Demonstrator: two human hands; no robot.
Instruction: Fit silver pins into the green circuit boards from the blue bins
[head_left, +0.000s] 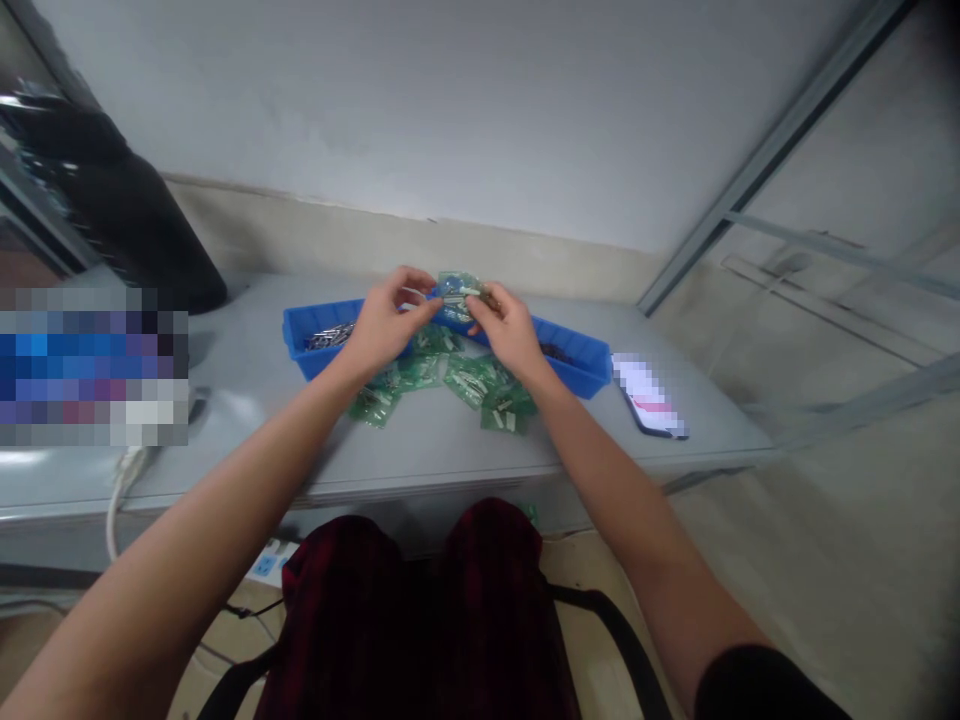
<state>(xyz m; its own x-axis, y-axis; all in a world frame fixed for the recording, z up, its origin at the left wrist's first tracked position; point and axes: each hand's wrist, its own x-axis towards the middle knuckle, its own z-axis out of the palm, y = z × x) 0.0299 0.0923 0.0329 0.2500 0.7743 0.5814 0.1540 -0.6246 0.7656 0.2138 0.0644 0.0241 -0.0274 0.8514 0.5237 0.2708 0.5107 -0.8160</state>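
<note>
Both my hands pinch a small clear green plastic bag (457,287) between them, raised above the desk. My left hand (391,315) grips its left side with thumb and fingers, and my right hand (506,322) has the right side. Small silvery pieces show through the plastic. Behind my left wrist sits a blue bin (296,335) with thin metal parts (330,335) in it. A second blue bin (589,365), partly hidden by my right hand, contains small dark parts. Several more filled green bags (469,380) lie in a loose pile below my hands.
A phone (649,398) lies on the grey desk (442,455), right of the bins. At the left stand a large black bottle (142,220) and a blurred-out object with a white cable (116,500). The wall (420,110) closes off the back; a metal frame (757,170) rises at the right.
</note>
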